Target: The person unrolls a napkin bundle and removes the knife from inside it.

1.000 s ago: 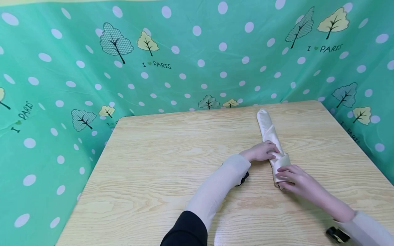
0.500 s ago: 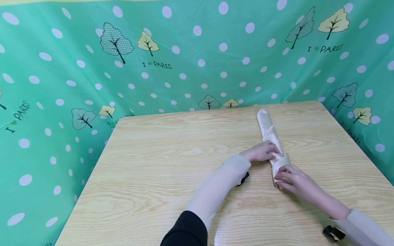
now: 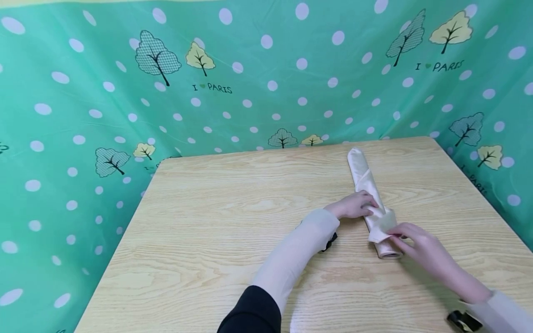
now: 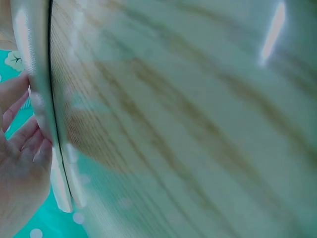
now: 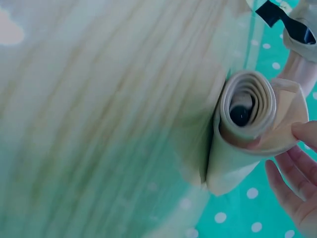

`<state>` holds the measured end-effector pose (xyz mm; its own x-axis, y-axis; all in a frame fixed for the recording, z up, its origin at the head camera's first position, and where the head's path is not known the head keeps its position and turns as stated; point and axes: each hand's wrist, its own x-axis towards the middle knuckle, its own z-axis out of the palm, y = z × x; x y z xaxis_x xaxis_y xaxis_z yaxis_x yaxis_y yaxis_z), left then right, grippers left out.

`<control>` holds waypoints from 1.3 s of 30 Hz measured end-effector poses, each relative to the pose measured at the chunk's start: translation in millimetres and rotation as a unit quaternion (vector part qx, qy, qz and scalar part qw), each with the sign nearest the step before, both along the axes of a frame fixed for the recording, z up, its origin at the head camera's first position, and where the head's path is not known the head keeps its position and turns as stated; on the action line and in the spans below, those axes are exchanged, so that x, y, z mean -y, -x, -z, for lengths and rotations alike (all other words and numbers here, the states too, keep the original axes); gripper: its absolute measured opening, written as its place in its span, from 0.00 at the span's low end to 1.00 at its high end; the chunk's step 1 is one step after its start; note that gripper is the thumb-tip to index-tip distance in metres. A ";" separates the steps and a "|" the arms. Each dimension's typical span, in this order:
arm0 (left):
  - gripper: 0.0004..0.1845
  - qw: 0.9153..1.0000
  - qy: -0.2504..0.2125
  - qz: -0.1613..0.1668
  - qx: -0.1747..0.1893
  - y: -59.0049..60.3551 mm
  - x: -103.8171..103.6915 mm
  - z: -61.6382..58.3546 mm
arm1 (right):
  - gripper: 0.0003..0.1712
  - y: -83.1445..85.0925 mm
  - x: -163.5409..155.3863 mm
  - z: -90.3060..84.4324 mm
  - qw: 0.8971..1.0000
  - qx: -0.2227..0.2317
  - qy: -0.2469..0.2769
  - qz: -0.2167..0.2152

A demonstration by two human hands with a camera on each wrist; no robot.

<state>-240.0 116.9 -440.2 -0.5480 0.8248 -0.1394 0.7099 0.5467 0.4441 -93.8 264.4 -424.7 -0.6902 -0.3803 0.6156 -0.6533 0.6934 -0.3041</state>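
Fingers point(image 3: 368, 203) of the left hand point(image 3: 354, 205) are curled over the middle of the rolled cream napkin point(image 3: 366, 185), pinning it flat to the desk point(image 3: 216, 240), same spot as a second ago. Moving right, the roll is laid slantwise on the desk's right half, near end pointed at the camera. The change is all at that end: the right hand point(image 3: 420, 245) has been slid off the tip, so the spiral opening is now uncovered, and a loose flap point(image 3: 376, 233) is pinched between its fingertips. So the roll looks pretty much done, with just that flap left to be sorted, probably.
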 end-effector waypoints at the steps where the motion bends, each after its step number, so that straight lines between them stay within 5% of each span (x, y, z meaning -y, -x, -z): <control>1: 0.15 1.000 0.001 0.000 0.000 -0.1 0.1 -0.2 | 0.04 -0.1 -2.1 -0.7 1.000 -0.003 0.002 0.001; 6: 0.15 1.000 0.001 -0.004 0.004 -0.6 0.1 -1.0 | 0.09 -1.4 -11.4 -1.9 1.000 -0.010 0.019 0.009; 13: 0.15 1.000 0.003 -0.005 0.004 -0.6 0.1 -0.6 | 0.30 -2.4 -22.3 -1.4 0.999 -0.024 0.028 0.027; 18: 0.15 1.000 0.003 -0.001 0.002 -0.7 -0.5 -0.1 | 0.10 -5.9 -29.3 -2.0 0.998 -0.013 0.023 0.058; 31: 0.15 1.000 0.007 -0.006 0.011 -2.4 0.3 -2.8 | 0.16 -10.6 -49.2 -3.9 0.995 0.014 0.013 0.102; 39: 0.15 1.000 0.009 -0.005 0.009 -2.2 0.2 -2.6 | 0.19 -2.4 -84.7 28.4 0.990 0.042 -0.018 0.137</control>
